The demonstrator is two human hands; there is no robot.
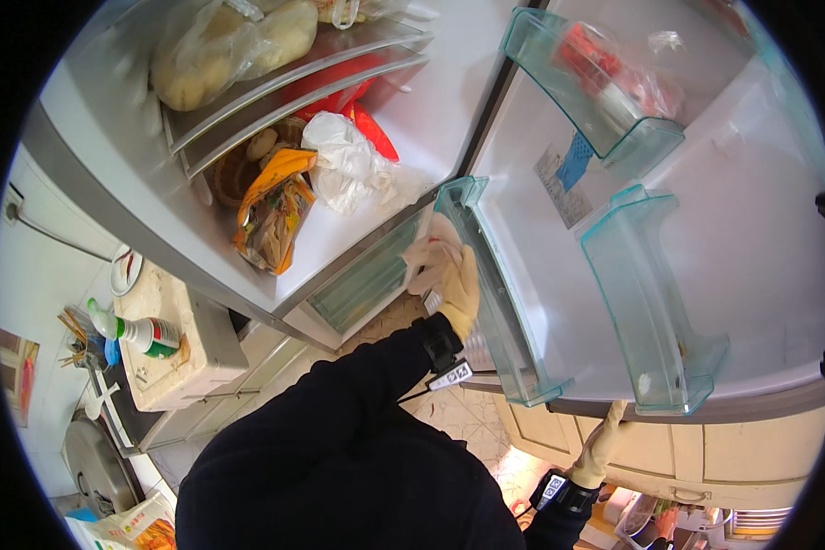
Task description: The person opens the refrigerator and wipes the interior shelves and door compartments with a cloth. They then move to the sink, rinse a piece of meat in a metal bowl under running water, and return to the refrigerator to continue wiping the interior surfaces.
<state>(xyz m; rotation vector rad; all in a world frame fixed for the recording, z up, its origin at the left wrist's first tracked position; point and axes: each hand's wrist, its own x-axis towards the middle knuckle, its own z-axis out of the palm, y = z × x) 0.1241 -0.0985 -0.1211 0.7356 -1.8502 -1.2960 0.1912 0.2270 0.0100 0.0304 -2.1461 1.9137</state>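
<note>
An open refrigerator fills the upper view. My left hand (458, 292), in a pale yellow glove, holds a crumpled light cloth (433, 256) near the inner end of the long clear door shelf (495, 289). My right hand (597, 450), gloved alike, is at the lower edge of the open refrigerator door (715, 405); its fingertips are hidden behind the edge. Beside the long shelf, a second clear door shelf (650, 302) has small stains. A blue cloth or sticker (575, 162) overlaps a printed label (562, 189) on the door's inner wall.
Inside are an orange food bag (275, 213), a white plastic bag (340, 161), a wicker basket (234, 175) and bagged pale food (206, 62). A red package (595, 58) sits in the upper door shelf. A spray bottle (144, 335) lies on a left-hand worktop (199, 364). Another person's hand (667, 524) shows lower right.
</note>
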